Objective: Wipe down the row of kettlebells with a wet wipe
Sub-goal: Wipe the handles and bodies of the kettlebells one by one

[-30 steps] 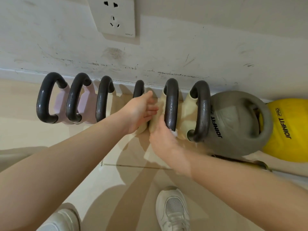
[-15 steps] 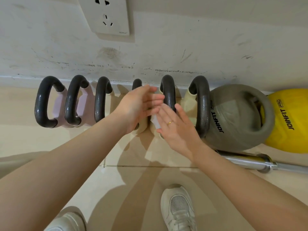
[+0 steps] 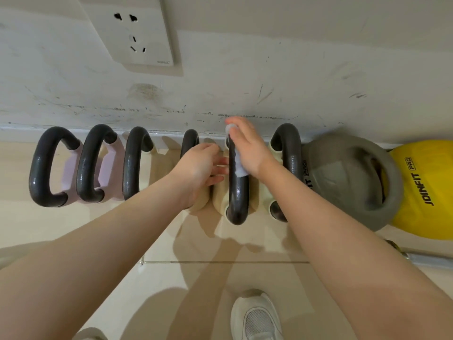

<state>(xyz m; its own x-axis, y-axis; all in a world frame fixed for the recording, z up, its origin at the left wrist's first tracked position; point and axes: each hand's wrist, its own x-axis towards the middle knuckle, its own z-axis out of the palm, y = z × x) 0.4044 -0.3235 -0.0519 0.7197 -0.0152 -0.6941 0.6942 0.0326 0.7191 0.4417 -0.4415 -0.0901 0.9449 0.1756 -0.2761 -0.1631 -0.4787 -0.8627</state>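
Six handles: six dark grey looped metal kettlebell handles (image 3: pixel 44 168) are standing in a row along the foot of the wall, running from 9 o'clock toward 3 o'clock.
Bodies: the two leftmost are sitting on pale lilac bodies (image 3: pixel 69 165); the ones further right are sitting on cream bodies (image 3: pixel 219 197).
Right hand: the right hand (image 3: pixel 247 148) is wrapping over the far part of the fifth handle (image 3: pixel 237 192), fingers curled around it and clamping the white wet wipe (image 3: pixel 236 160) against the metal.
Wipe: it is lying between palm and handle, with an edge showing at the fingertips and another at the heel of the hand.
Left hand: the left hand (image 3: pixel 198 168) is reaching in at the 9 o'clock side of that handle, fingers fairly straight and close together, tips touching the cream body or the handle; I cannot tell which.
Floor: glossy beige tiles (image 3: pixel 245 278) are carrying arm shadows and one grout line.
Wall: the scuffed white wall (image 3: pixel 245 82) is bearing a white plastic socket plate (image 3: pixel 132 33) at 11 o'clock.
Right end: a grey round kettlebell (image 3: pixel 348 182) and a yellow one printed JOINFIT PRO (image 3: pixel 424 182) are resting at 3 o'clock, touching.
Bar: a chromed steel bar end (image 3: pixel 429 260) is lying at 4 o'clock.
Feet: a white mesh trainer (image 3: pixel 257 317) is showing at 6 o'clock.
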